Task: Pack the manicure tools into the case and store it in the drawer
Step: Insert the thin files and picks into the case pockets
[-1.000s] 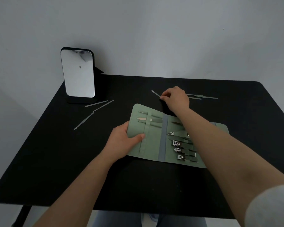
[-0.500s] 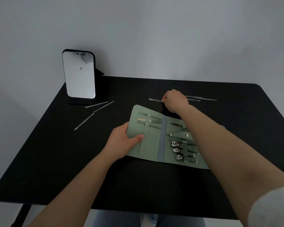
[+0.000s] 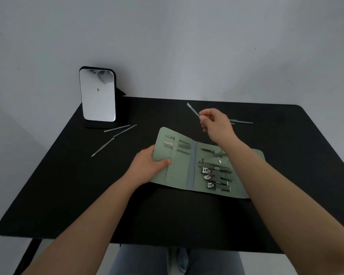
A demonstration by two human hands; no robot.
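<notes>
Case [image 3: 179,167] of green fabric lies open on the black table [image 3: 68,195], slim tools tucked under the strap in its left half and three clippers [image 3: 211,178] with a nipper in its right half. The left hand [image 3: 147,167] grips the case's left edge, thumb on top. Beyond the case, the right hand [image 3: 216,124] pinches a thin metal tool [image 3: 193,109] above the table, its tip pointing up and left.
</notes>
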